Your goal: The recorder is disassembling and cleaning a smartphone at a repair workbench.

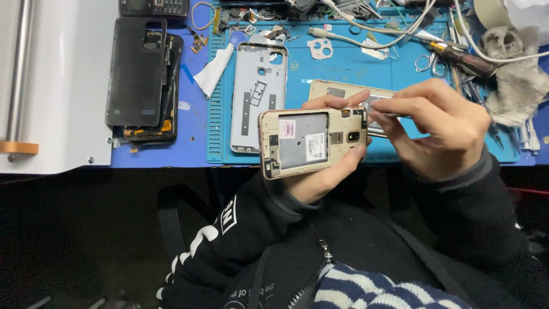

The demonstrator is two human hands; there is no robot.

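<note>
Opened gold phone held over the repair mat

The left hand (323,171) was wrapped around a gold phone (311,140) with its back off, the battery bay showing a grey plate with stickers. The right hand (443,126) pinched a thin tool (382,113) at the phone's right end. Behind lay a gold back cover (343,90), a grey back cover (260,97) and a black phone (140,80) on the blue mat (343,63) on the tabletop (57,74)

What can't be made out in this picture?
Head view only:
- Tool in the right hand: hidden by its fingers.
- Gold cover on the mat: partly behind the phone and both hands.
- Left hand: palm hidden by the phone.
- Black phone: cut by the top edge.
- Phone labels: too small.
</note>
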